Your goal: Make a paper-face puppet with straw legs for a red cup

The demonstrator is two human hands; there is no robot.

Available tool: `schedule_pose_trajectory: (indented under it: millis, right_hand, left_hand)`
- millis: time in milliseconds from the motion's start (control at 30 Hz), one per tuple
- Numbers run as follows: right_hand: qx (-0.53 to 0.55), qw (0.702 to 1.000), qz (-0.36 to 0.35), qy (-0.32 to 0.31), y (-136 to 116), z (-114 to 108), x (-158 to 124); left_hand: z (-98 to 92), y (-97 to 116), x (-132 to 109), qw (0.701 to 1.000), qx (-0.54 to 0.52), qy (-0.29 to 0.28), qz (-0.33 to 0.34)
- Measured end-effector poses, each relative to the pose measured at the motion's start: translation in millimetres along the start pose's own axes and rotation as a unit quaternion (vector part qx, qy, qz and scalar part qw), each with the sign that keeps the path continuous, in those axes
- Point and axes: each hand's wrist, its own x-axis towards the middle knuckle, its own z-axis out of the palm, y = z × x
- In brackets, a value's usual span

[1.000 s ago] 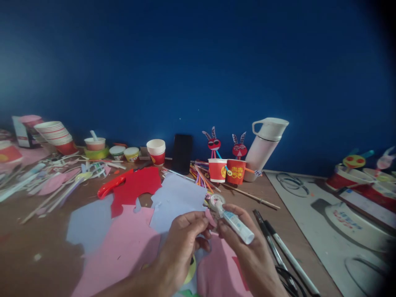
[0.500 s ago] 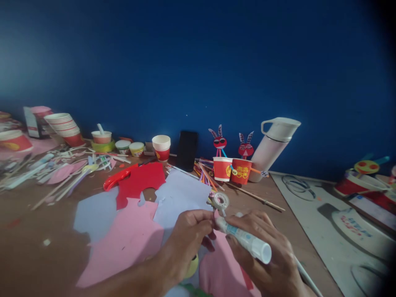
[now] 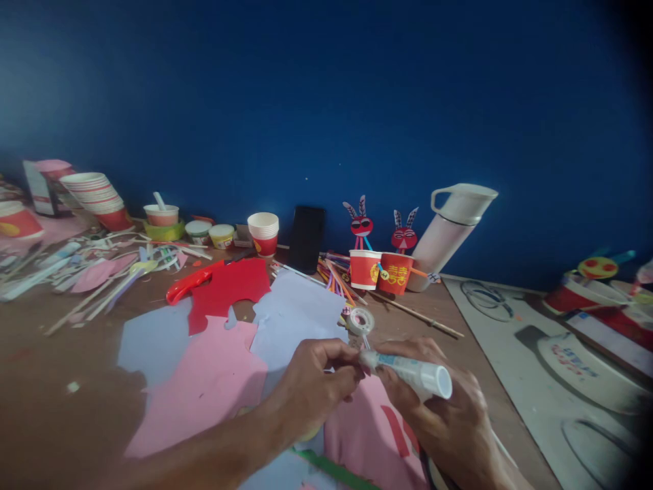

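Observation:
My right hand point(image 3: 443, 415) grips a white glue tube point(image 3: 411, 371) with a blue label, its tip pointing left toward my left hand. My left hand point(image 3: 313, 381) is pinched shut right at the tube's tip, and whatever small thing it holds is hidden by the fingers. Both hands hover over pink paper point(image 3: 204, 388) and pale blue paper point(image 3: 296, 316) on the brown table point(image 3: 61, 408). A small roll of clear tape point(image 3: 361, 320) lies just beyond my hands.
Red paper point(image 3: 229, 289) and a red-handled tool point(image 3: 186, 287) lie further back. Two red cups with rabbit figures point(image 3: 382, 262), a white jug point(image 3: 446, 228), a black phone point(image 3: 307, 238), paper cups point(image 3: 264, 233) and scattered sticks point(image 3: 102, 286) line the blue wall. A grey mat point(image 3: 515, 354) lies right.
The glue tube has swung from pointing up and away to lying nearly level, tip toward my left hand. My left fingers have closed tighter at the tip. The view shifted a little.

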Motion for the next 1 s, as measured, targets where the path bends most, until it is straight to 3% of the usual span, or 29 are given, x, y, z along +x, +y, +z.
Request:
schedule_pose_trajectory:
  millis: [200,433,700,833,1000]
  right_hand:
    - [0.012,0.998,0.062,0.022,0,0,0]
    - [0.026,0.996,0.082,0.030,-1,1,0]
    - [0.096,0.980,0.171,0.020,-8,-4,5]
    - [0.126,0.973,0.192,-0.005,-7,-7,8]
    - [0.150,0.966,0.211,0.011,-4,-11,11]
  left_hand:
    - [1.1,3,-2,0.999,0.037,-0.004,0.016]
    - [2.6,-1,0,0.999,0.032,0.009,0.007]
    - [-0.8,0,-4,0.982,0.140,-0.029,0.121]
    - [-0.1,3,-4,0.976,0.162,-0.045,0.141]
    - [-1.1,4,-7,0.970,0.151,-0.115,0.151]
